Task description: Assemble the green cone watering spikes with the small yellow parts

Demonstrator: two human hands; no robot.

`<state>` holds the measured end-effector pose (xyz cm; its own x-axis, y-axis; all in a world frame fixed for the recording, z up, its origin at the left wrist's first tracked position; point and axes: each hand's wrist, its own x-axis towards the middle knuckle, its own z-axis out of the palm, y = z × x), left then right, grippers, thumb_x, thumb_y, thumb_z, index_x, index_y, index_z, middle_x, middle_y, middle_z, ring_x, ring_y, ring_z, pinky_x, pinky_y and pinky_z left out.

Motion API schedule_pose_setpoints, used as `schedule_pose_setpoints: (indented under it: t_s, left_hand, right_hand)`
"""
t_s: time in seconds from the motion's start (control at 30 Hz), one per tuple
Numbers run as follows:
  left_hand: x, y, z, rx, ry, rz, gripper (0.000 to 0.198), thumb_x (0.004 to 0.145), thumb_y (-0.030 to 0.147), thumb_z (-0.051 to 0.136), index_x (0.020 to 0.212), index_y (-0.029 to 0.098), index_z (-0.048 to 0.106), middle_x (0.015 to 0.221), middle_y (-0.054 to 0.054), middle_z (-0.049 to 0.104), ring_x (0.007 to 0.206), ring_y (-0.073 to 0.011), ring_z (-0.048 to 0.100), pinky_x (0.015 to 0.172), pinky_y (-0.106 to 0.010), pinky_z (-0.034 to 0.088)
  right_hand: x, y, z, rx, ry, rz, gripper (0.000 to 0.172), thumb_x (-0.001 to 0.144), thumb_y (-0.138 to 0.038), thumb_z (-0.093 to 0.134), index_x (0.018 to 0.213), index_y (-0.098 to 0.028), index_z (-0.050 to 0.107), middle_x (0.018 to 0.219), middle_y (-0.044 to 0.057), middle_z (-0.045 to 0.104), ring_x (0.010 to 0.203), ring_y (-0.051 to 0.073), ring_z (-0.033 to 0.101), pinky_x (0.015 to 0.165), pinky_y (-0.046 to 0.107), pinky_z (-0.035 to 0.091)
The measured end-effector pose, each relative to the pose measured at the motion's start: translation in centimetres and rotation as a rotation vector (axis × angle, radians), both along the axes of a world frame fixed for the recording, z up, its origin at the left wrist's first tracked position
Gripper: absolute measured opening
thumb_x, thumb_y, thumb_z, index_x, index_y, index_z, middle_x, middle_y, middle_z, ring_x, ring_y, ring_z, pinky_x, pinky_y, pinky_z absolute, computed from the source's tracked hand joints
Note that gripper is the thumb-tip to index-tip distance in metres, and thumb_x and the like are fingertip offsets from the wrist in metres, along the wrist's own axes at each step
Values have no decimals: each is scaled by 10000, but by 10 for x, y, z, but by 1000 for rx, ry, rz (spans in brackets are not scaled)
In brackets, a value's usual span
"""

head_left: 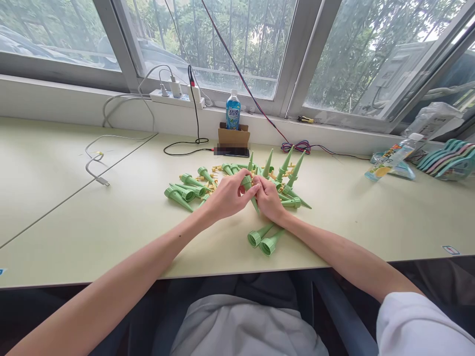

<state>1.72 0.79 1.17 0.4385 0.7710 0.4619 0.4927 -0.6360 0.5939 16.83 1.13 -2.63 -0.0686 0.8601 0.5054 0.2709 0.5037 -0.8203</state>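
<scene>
My left hand [230, 196] is closed around a green plastic watering spike [255, 204], whose pointed end slants down below the fingers. Close against it, my right hand [269, 200] pinches at the spike's side; whatever its fingertips hold is hidden. Several more green spikes lie left of the hands [178, 198], and others stand point-up behind them to the right [286, 163]. Small yellow valve pieces [212, 184] are scattered among the pile. Nearer the table edge, two loose spikes [270, 244] lie with their threaded open ends facing me.
A blue-labelled bottle [233, 111] stands in a cardboard box [243, 134] behind a phone [237, 152]. Cables [297, 146] cross the table's back. At right are a clear bottle [391, 157] and pastel hangers [447, 159]. A power strip [178, 100] sits by the window.
</scene>
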Motion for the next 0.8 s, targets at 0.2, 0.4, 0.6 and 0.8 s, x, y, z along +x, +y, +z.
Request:
schedule_pose_setpoints:
  t_s: [0.2, 0.4, 0.6, 0.8]
  left_hand:
    - [0, 1, 0, 24, 40, -3, 235, 893, 393, 544, 1017, 194, 553, 613, 40, 535, 566, -128, 531, 615, -242, 400]
    - [0, 0, -1, 36, 51, 2, 215, 902, 384, 533, 1000, 193, 554, 624, 37, 548, 577, -131, 543, 638, -252, 410]
    - [0, -1, 0, 61, 74, 19, 208, 917, 381, 510, 1000, 196, 554, 661, 18, 569, 629, -152, 570, 637, -268, 412]
    - [0, -1, -1, 88, 75, 27, 200, 911, 372, 528, 986, 189, 560, 698, 6, 590, 653, -153, 589, 647, -270, 420]
  right_hand:
    - [0, -1, 0, -72, 6, 28, 378, 981, -446, 377, 676, -224, 370, 526, -39, 375, 491, 120, 372, 479, 250, 285]
    - [0, 0, 0, -74, 2, 36, 372, 985, -424, 379, 671, -224, 376, 516, -41, 381, 475, 116, 383, 464, 248, 289]
    - [0, 2, -2, -68, -3, 54, 367, 988, -425, 379, 683, -221, 390, 492, -53, 375, 459, 111, 392, 454, 242, 289]
    - [0, 3, -4, -61, -12, 58, 350, 990, -399, 376, 690, -221, 396, 488, -56, 372, 456, 110, 396, 454, 241, 284]
